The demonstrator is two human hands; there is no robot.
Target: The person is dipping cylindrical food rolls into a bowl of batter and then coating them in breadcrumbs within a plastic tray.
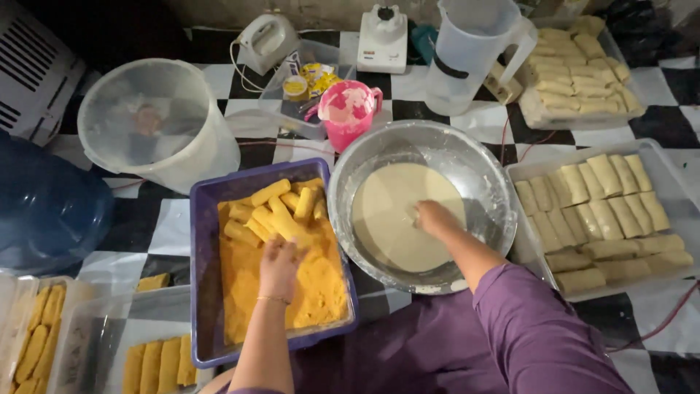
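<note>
Orange-yellow crumbs [313, 288] fill the purple-blue tub [206, 241] in the head view, heaped thickest at the near end. On them lie crumbed rolls [281, 208], stubby, finger-shaped and evenly coated, bunched at the far end. The left hand [279, 266] rests palm down on the crumbs, fingers spread loosely and touching the nearest roll; it grips nothing. The right hand [434, 217] dips into pale, smooth batter [386, 226] in the metal bowl [474, 171] just beside the tub; its fingers curl downward, and whether they hold anything cannot be told. Uncoated pale rolls [598, 204] lie in rows in a clear tray [674, 281] on the right.
</note>
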